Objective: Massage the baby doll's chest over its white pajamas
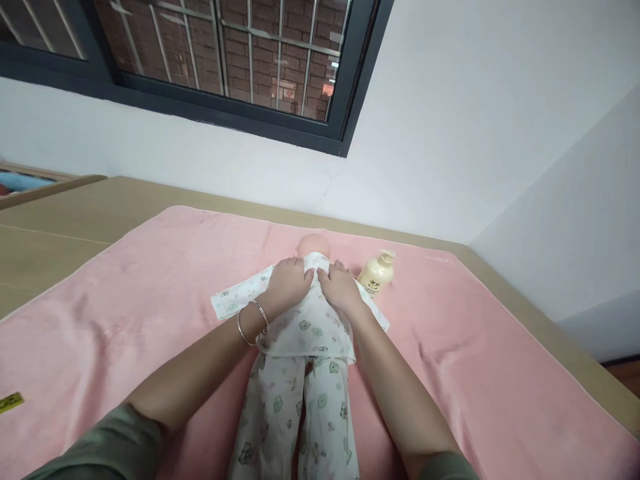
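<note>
A yellow tag lies at the far left edge of the pink towel covering the desk. The left hand, bangles on its wrist, rests on the baby doll lying face-up mid-towel, fingers curled over the collar of its printed top; the right hand grips alongside, fingers pressed together. A cream pump bottle lies just right of the doll.

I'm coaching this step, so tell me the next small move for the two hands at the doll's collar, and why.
Probably draw the two front edges of the printed top together at the neck. Both the left hand and right hand rest on the chest of the doll, fingers meeting at the collar; the trousers already lie straight.
</note>
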{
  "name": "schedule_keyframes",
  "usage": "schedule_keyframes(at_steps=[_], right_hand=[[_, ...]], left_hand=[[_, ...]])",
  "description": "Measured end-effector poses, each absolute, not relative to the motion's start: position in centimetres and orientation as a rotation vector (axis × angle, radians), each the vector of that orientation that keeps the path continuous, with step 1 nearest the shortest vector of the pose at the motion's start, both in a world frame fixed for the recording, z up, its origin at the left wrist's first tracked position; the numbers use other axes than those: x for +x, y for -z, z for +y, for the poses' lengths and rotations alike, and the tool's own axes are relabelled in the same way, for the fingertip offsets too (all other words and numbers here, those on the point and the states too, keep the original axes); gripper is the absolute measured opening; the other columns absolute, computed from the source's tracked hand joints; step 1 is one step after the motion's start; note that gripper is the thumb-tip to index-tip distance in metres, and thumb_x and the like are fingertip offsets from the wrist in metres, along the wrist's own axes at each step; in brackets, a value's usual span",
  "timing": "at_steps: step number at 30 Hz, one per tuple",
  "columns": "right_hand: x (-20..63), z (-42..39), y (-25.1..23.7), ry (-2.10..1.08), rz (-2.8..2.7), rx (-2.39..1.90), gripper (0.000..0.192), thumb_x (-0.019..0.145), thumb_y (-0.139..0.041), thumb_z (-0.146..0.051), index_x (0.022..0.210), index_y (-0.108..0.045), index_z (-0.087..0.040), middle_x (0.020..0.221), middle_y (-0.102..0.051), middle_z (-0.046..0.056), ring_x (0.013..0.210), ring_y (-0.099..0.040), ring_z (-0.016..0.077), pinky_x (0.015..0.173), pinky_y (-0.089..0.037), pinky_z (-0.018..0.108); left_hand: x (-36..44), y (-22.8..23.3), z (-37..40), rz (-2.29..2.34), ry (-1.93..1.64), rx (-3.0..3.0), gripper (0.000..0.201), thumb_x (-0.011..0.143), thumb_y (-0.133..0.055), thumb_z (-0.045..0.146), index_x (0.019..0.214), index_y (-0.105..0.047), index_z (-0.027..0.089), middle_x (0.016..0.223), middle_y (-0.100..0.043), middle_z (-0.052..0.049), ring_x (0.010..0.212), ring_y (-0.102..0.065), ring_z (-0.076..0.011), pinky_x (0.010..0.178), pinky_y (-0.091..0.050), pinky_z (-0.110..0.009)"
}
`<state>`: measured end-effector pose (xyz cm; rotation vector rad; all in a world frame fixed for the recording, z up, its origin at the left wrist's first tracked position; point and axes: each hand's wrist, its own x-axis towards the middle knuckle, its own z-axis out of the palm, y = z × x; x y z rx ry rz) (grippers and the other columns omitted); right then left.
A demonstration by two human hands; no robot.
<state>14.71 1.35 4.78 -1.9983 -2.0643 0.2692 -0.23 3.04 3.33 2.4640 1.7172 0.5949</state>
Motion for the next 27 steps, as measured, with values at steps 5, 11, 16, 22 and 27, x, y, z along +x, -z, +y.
schedule_keyframes(at_steps=[5, 11, 16, 22, 27], right_hand=[[15.9, 2.6, -3.9, -0.335, -2.065, -1.949, 0.062, 0.103, -0.030, -0.048, 0.142, -0.052, -0.004, 0.158, -0.041, 0.026, 0.151, -0.032, 0.0334, 0.119, -0.023, 0.046], [14.4, 0.8, -4.9, -0.192, -2.132, -2.015, 0.055, 0.106, -0.027, -0.042, 0.129, -0.063, -0.007, 0.133, -0.065, 0.023, 0.130, -0.055, 0.0339, 0.114, -0.027, 0.046], [12.9, -0.6, -5.7, -0.121, -2.145, -2.043, 0.051, 0.105, -0.031, -0.039, 0.123, -0.066, -0.005, 0.126, -0.068, 0.025, 0.122, -0.060, 0.0351, 0.109, -0.031, 0.044], [14.5, 1.3, -4.9, -0.240, -2.082, -1.978, 0.052, 0.106, -0.031, -0.046, 0.123, -0.065, -0.010, 0.130, -0.068, 0.021, 0.125, -0.058, 0.0322, 0.108, -0.033, 0.042], [15.2, 1.7, -4.3, -0.305, -2.080, -1.922, 0.054, 0.105, -0.030, -0.053, 0.125, -0.063, -0.016, 0.132, -0.067, 0.017, 0.128, -0.058, 0.0309, 0.116, -0.026, 0.049]], left_hand=[[0.0, -3.8, 1.9, 1.719, -0.558, 2.547, 0.041, 0.101, -0.039, 0.033, 0.115, -0.065, 0.005, 0.116, -0.071, -0.022, 0.113, -0.064, -0.0322, 0.097, -0.048, -0.041], [-1.4, -4.4, 3.8, 1.714, -0.502, 2.309, 0.048, 0.101, -0.037, 0.045, 0.109, -0.068, 0.009, 0.112, -0.074, -0.017, 0.106, -0.069, -0.0302, 0.092, -0.049, -0.039], [-1.0, -4.3, 3.4, 1.763, -0.456, 2.400, 0.049, 0.102, -0.034, 0.039, 0.109, -0.069, 0.006, 0.110, -0.074, -0.019, 0.104, -0.069, -0.0316, 0.092, -0.049, -0.041], [0.2, -4.2, 1.4, 1.769, -0.455, 2.639, 0.038, 0.102, -0.039, 0.025, 0.112, -0.068, 0.004, 0.112, -0.071, -0.024, 0.107, -0.067, -0.0317, 0.093, -0.049, -0.040], [-0.4, -3.9, 2.3, 1.713, -0.505, 2.569, 0.037, 0.101, -0.039, 0.028, 0.104, -0.070, 0.008, 0.105, -0.073, -0.020, 0.103, -0.068, -0.0301, 0.090, -0.050, -0.039]])
